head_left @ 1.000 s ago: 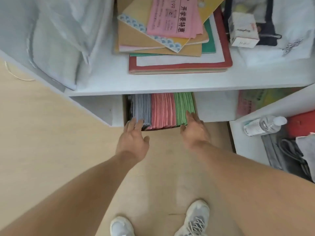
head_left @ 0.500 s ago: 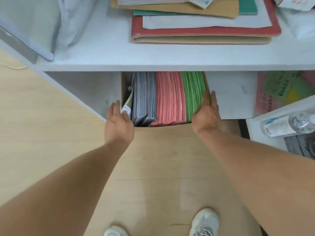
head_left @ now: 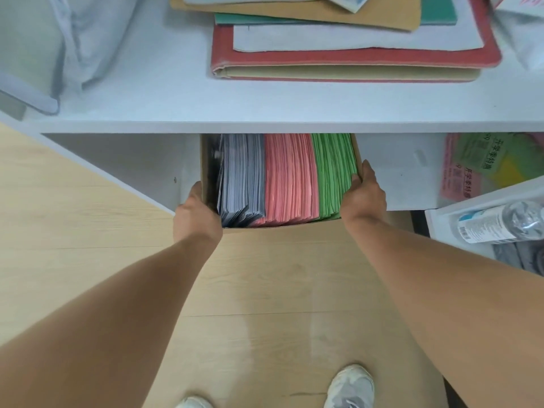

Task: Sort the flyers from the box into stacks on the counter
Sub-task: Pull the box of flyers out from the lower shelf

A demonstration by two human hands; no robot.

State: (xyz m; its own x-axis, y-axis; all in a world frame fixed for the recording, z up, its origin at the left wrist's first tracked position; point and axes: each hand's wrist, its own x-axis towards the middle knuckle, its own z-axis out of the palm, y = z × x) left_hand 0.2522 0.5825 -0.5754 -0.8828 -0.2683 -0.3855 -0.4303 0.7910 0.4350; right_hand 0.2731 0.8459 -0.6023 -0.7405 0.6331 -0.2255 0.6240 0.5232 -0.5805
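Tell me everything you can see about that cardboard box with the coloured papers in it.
The cardboard box is plain brown with an open top, sitting on the floor, partly under the white counter. It is packed with flyers standing on edge in three blocks: grey-blue flyers, pink flyers, green flyers. The left hand grips its left wall and the right hand its right wall.

Box wedged under counter, tight overhead.
Counter (head_left: 265, 110) edge overhangs back of box (head_left: 282, 231); flyers (head_left: 290, 178) packed w/ no gaps. 2 hands (head_left: 195, 216) (head_left: 363, 192) on box sides. Floor (head_left: 73, 225) in front open; bottle (head_left: 500, 222) shelf to right.
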